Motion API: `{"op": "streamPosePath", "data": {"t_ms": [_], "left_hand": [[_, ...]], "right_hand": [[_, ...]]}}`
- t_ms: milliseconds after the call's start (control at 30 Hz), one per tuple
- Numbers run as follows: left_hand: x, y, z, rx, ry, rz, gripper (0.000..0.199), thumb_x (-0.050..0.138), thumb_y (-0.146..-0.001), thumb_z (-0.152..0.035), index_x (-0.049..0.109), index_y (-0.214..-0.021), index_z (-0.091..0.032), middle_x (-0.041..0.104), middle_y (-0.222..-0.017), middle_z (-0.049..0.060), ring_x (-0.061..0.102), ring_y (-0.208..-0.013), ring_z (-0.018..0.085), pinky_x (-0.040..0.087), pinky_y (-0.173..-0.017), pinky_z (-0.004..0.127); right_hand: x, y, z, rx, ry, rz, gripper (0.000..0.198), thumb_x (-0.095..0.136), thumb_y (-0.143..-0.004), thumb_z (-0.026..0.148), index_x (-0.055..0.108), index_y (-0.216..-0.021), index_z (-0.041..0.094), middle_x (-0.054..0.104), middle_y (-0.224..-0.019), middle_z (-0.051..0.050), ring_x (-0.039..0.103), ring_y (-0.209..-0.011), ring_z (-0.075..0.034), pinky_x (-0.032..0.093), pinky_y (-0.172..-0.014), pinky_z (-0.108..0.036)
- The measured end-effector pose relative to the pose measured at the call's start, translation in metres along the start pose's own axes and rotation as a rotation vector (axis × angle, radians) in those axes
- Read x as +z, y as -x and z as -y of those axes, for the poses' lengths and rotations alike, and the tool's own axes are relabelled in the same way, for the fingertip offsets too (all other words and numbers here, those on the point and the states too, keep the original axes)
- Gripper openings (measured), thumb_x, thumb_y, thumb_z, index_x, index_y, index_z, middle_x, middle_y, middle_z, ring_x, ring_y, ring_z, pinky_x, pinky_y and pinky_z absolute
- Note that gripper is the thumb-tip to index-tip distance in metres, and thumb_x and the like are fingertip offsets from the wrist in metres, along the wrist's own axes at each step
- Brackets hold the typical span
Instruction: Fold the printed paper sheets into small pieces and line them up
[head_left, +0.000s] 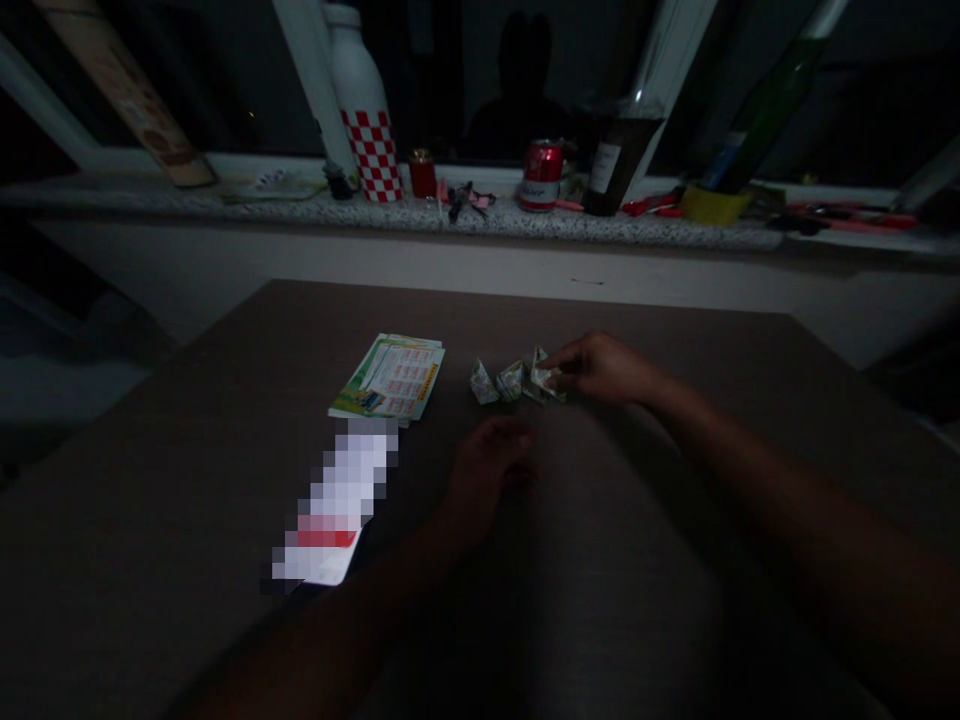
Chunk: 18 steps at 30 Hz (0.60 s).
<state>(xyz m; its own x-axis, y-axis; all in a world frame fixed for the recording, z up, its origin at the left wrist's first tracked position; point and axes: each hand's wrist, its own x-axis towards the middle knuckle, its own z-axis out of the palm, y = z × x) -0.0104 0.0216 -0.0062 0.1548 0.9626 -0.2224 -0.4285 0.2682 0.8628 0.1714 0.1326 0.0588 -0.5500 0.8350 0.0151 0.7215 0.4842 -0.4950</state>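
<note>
Three small folded paper pieces stand in a row on the table. The left folded piece [482, 383] and the middle folded piece [511, 381] stand clear of my hands. At the right end of the row, my right hand [604, 370] has its fingertips closed on a folded paper piece [545, 378]. My left hand [491, 460] hovers in front of the row, fingers loosely curved and apart, with nothing seen in them. Off to the left lies a stack of printed paper sheets [394, 378] with green edges and rows of reddish print.
A lit phone-like device [330, 572], its screen mostly blurred out, lies in front of the sheets on the table [187, 430]. Behind, a granite windowsill [450, 222] bears a checkered bottle [371, 150], a red can [541, 175], a dark bottle [606, 170] and a green bottle [761, 110].
</note>
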Motion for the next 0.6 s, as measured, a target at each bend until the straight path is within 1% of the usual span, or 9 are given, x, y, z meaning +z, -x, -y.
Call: {"op": "streamPosePath", "data": {"t_ms": [67,133,200,300,400,467,600], "left_hand": [[0.0,0.0,0.0,0.003,-0.004,0.005,0.029,0.072,-0.069,-0.03,0.059,-0.091,-0.015,0.064,-0.089,0.002,0.061,-0.052,0.01,0.048,-0.044,0.022],[0.0,0.0,0.0,0.014,-0.002,0.012,0.029,0.072,-0.069,-0.03,0.059,-0.091,-0.015,0.063,-0.089,0.002,0.061,-0.052,0.01,0.048,-0.044,0.022],[-0.001,0.0,0.0,0.02,-0.002,0.014,0.029,0.072,-0.069,-0.03,0.059,-0.09,-0.015,0.063,-0.093,0.003,0.061,-0.052,0.01,0.048,-0.044,0.023],[-0.001,-0.001,0.001,0.018,-0.001,0.011,0.03,0.072,-0.068,-0.029,0.058,-0.091,-0.015,0.063,-0.094,0.003,0.06,-0.052,0.01,0.048,-0.044,0.023],[-0.001,-0.001,0.001,0.011,-0.001,0.016,0.031,0.072,-0.067,-0.029,0.058,-0.091,-0.016,0.064,-0.086,0.002,0.06,-0.051,0.011,0.048,-0.044,0.024],[-0.001,-0.002,0.002,0.009,-0.01,0.019,0.031,0.072,-0.067,-0.029,0.058,-0.091,-0.016,0.063,-0.081,0.0,0.06,-0.051,0.011,0.048,-0.044,0.023],[-0.002,-0.003,0.003,0.009,-0.021,0.026,0.03,0.071,-0.068,-0.028,0.058,-0.091,-0.016,0.062,-0.079,-0.001,0.06,-0.051,0.01,0.048,-0.046,0.023]], "right_hand": [[0.003,-0.011,-0.003,-0.012,0.029,0.039,0.018,0.057,-0.076,0.019,0.073,-0.072,0.012,0.059,-0.057,0.003,0.048,-0.054,-0.01,0.034,-0.053,-0.019],[0.008,-0.017,-0.004,-0.008,0.06,0.053,0.018,0.056,-0.074,0.016,0.071,-0.065,0.012,0.055,-0.053,0.004,0.045,-0.051,-0.008,0.032,-0.052,-0.02],[0.012,-0.019,-0.001,0.012,0.089,0.035,0.019,0.055,-0.074,0.014,0.071,-0.065,0.012,0.054,-0.052,0.004,0.045,-0.051,-0.009,0.031,-0.052,-0.02],[0.013,-0.018,0.004,0.056,0.123,-0.022,0.02,0.055,-0.076,0.014,0.074,-0.074,0.012,0.063,-0.059,0.001,0.054,-0.057,-0.011,0.035,-0.055,-0.019],[0.009,-0.017,0.008,0.097,0.16,-0.055,0.019,0.057,-0.078,0.014,0.076,-0.081,0.012,0.071,-0.071,-0.004,0.062,-0.066,-0.014,0.039,-0.06,-0.02],[0.007,-0.016,0.01,0.119,0.19,-0.052,0.018,0.059,-0.078,0.015,0.077,-0.082,0.013,0.074,-0.075,-0.006,0.064,-0.069,-0.016,0.04,-0.062,-0.021],[0.007,-0.017,0.012,0.168,0.259,-0.033,0.017,0.06,-0.079,0.017,0.077,-0.08,0.013,0.076,-0.078,-0.009,0.066,-0.071,-0.018,0.042,-0.063,-0.022]]}}
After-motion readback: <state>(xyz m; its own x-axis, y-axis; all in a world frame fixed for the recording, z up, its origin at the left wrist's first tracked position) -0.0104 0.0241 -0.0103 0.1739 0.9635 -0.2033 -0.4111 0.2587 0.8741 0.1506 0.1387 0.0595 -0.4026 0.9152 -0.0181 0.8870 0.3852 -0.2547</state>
